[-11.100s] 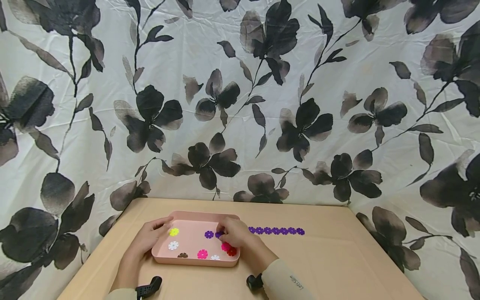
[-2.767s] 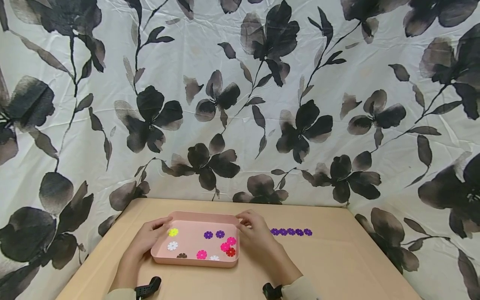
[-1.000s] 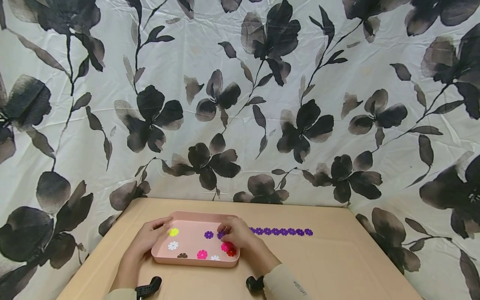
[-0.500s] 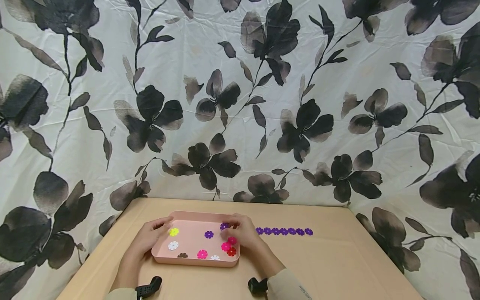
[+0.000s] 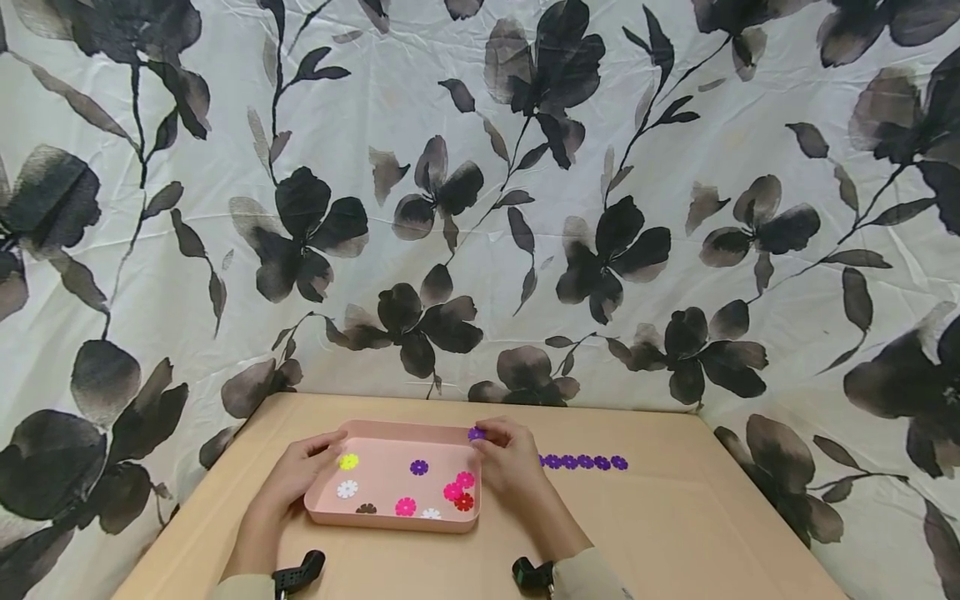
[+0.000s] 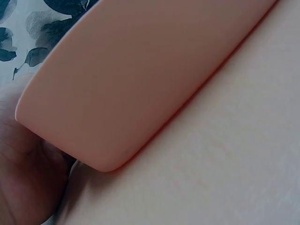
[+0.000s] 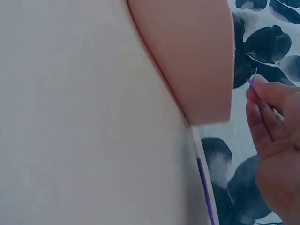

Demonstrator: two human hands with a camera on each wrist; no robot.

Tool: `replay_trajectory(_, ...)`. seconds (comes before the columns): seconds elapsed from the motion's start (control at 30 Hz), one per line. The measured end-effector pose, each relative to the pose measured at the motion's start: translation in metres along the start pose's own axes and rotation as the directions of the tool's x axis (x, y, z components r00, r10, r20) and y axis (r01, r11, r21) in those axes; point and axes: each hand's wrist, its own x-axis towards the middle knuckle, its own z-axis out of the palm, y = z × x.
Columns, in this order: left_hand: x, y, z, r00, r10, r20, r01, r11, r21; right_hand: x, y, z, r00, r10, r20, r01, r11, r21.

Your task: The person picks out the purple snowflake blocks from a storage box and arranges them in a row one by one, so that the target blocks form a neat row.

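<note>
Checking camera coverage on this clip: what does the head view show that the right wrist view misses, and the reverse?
Only the head view shows the left hand holding the tray's left edge, the flower pieces lying inside the pink tray and the purple chain lying flat on the table. Only the right wrist view shows the tray's outer wall close up. Both show the right hand pinching a purple flower piece at the tray's far right corner.

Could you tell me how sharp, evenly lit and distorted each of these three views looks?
Head view: even soft light, sharp, wide-angle bending at the edges; the tray and purple piece look small. Left wrist view: tray wall fills the frame, soft-focused. Right wrist view: right hand blurred, table washed pale.
</note>
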Motion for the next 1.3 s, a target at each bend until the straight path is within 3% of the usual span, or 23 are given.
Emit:
replay_trajectory(0.37, 0.002, 0.0, 0.002, 1.0, -0.005, -0.012, 0.005, 1.0, -0.005, -0.002, -0.004, -0.037, 0.995, -0.027, -0.093, 0.021, 0.998, -0.065)
replay_trajectory(0.87, 0.001, 0.002, 0.001, 1.0, 0.002, -0.012, -0.002, 1.0, 0.019, -0.014, 0.014, -0.118, 0.981, -0.009, -0.194, -0.022, 0.987, -0.158)
replay_trajectory(1.3, 0.0, 0.001, 0.001, 1.0, -0.002, -0.007, 0.002, 1.0, 0.014, -0.02, 0.021, -0.153, 0.961, -0.027, -0.274, -0.044, 0.967, -0.251)
